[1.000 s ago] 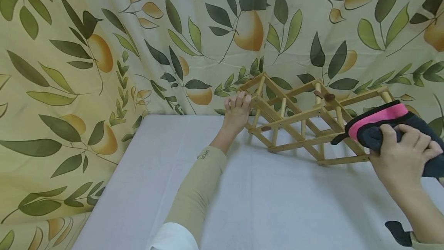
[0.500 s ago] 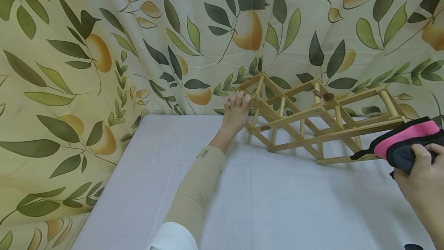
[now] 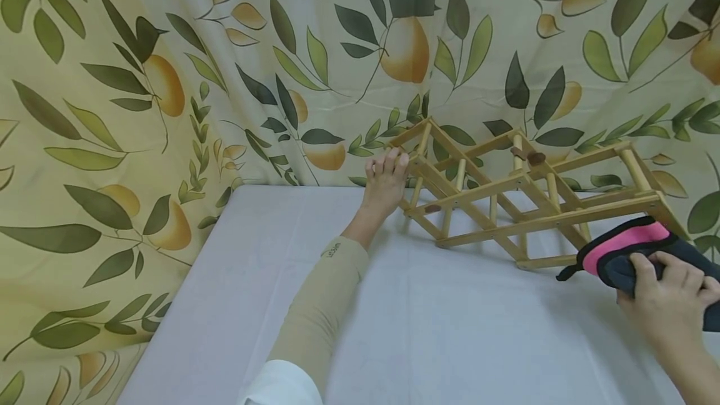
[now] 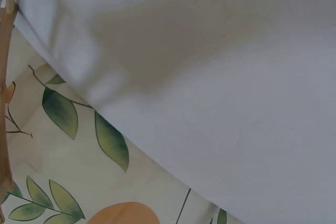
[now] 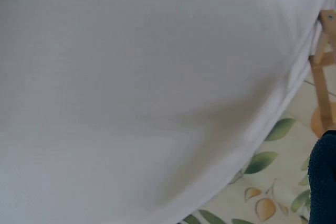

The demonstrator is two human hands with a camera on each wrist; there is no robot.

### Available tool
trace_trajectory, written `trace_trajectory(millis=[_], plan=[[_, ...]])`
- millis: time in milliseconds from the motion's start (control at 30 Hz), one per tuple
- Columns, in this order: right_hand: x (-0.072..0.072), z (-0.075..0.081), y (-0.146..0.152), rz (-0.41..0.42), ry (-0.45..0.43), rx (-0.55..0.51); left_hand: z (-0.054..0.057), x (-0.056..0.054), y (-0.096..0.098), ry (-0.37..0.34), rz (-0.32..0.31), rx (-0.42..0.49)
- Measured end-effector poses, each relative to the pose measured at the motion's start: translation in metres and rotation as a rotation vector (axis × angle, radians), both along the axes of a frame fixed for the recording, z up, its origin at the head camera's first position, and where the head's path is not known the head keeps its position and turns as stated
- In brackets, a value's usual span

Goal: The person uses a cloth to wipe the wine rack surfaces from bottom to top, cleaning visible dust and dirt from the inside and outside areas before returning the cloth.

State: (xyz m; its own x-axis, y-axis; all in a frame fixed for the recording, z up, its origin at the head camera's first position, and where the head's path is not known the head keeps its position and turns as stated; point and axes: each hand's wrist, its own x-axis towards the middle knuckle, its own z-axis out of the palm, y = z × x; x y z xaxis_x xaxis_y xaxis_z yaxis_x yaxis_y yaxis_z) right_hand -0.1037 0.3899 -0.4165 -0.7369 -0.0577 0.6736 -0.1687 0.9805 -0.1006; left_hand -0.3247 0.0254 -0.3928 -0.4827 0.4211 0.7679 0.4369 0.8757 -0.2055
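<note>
A slatted wooden rack (image 3: 489, 230), like a folding wine rack, stands on the white-covered table against the back cloth. My left hand (image 3: 385, 183) grips its left end, fingers bent over the upper corner. In my right hand (image 3: 669, 305) is a dark blue soft fabric pouch (image 3: 627, 249) with a pink panel, black trim and a black tab. It lies just below the rack's right end; whether the two touch I cannot tell. A bit of the dark pouch (image 5: 323, 177) shows at the right wrist view's edge. Neither hand appears in the wrist views.
The white tablecloth (image 3: 349, 330) spreads in front of the rack. A curtain (image 3: 315, 49) printed with leaves and fruit hangs behind and to the left. The table's edge (image 5: 252, 156) curves through the right wrist view.
My right hand took the pouch from in front of the rack's right end out to the right, then back left to below the right end. My left hand and the rack stay put.
</note>
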Motion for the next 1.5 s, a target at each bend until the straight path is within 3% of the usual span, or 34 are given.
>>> trace_trajectory(millis=[233, 367, 600, 700, 800, 1000, 1100, 1500], plan=[[-0.007, -0.008, 0.007, -0.055, -0.094, 0.069, -0.002, -0.002, 0.0, 0.017, -0.027, 0.016], [-0.011, -0.01, 0.01, -0.033, -0.093, 0.099, -0.004, -0.004, -0.001, 0.04, -0.047, 0.026], [-0.014, -0.012, 0.01, -0.102, -0.23, 0.117, -0.004, -0.006, -0.001, 0.053, -0.085, 0.038], [-0.015, -0.011, 0.011, -0.103, -0.243, 0.132, -0.004, -0.005, -0.002, 0.049, -0.093, 0.038], [-0.018, -0.013, 0.013, -0.062, -0.203, 0.16, -0.003, -0.005, -0.002, 0.043, -0.095, 0.035], [-0.025, -0.019, 0.02, 0.092, -0.013, 0.194, -0.003, -0.004, -0.003, 0.022, -0.095, 0.034], [-0.028, -0.02, 0.02, 0.124, 0.032, 0.201, -0.003, -0.004, -0.003, 0.02, -0.096, 0.035], [-0.032, -0.02, 0.02, 0.058, -0.025, 0.236, -0.004, -0.006, -0.002, 0.074, -0.092, 0.048]])
